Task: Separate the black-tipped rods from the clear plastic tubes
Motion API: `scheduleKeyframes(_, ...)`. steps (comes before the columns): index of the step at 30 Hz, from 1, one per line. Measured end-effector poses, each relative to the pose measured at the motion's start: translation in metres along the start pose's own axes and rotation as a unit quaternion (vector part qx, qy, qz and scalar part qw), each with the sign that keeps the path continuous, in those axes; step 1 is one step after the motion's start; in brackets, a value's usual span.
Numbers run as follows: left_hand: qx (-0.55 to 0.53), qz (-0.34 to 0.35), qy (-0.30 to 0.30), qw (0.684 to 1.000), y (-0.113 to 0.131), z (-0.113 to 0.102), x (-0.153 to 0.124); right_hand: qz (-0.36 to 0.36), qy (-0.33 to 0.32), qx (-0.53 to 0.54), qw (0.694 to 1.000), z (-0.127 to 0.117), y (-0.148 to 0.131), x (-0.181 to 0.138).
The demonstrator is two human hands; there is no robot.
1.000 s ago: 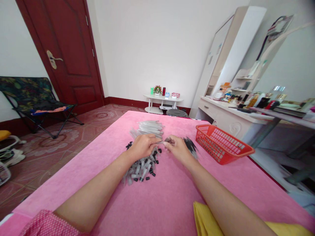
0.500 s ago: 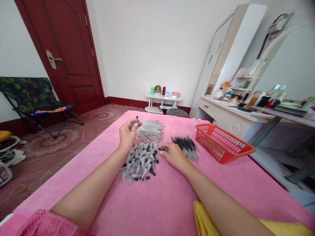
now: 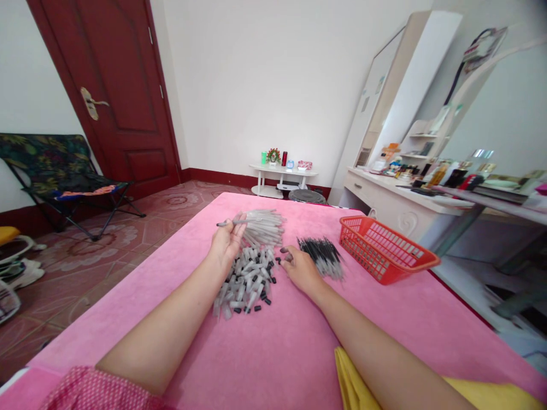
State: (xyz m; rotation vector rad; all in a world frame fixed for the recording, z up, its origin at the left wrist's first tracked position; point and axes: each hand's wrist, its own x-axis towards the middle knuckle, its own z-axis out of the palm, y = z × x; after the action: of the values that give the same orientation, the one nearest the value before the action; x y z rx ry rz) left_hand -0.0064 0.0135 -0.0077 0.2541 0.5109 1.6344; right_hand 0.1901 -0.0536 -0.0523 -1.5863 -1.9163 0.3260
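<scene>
My left hand [image 3: 228, 239] is raised over the pink table [image 3: 282, 336], fingers closed on a grey pen barrel with a dark tip [image 3: 231, 222]. Just past it lies a pile of clear grey pen barrels [image 3: 262, 220]. Under and right of that hand is a heap of short grey caps and small black plugs [image 3: 248, 277]. My right hand [image 3: 299, 266] rests on the cloth beside the heap, fingertips pinched on a small dark piece [image 3: 284, 250]. A bundle of black refills [image 3: 322, 254] lies to its right.
A red plastic basket [image 3: 387, 250] stands at the right of the table. Beyond it is a white dressing table [image 3: 397, 199] crowded with bottles. A folding chair [image 3: 60, 171] and a dark red door [image 3: 115, 85] are at the left. Yellow cloth [image 3: 354, 381] lies near my right elbow.
My hands were together over the heap; the left one lifted away with a barrel and now tilts it toward the far pile. The right hand stayed low by the heap.
</scene>
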Motion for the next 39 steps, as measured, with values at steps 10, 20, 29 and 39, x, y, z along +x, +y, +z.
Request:
scheduleKeyframes(10,-0.115,0.003,0.013,0.993,-0.010,-0.010,0.004,-0.100,0.050,0.019,0.994,-0.005,-0.013,-0.008)
scheduleKeyframes(20,-0.020,0.014,-0.090,0.996,-0.020,-0.017,0.002,-0.110,-0.006,-0.038,0.993,-0.006,-0.046,-0.024)
scheduleKeyframes(29,0.002,0.000,-0.103,0.995,-0.030,-0.016,-0.003,-0.107,-0.005,-0.032,0.994,-0.003,-0.051,-0.028)
scheduleKeyframes(39,0.004,0.015,-0.076,0.997,-0.034,-0.017,0.003,0.175,0.117,0.571,0.794,-0.021,-0.032,0.049)
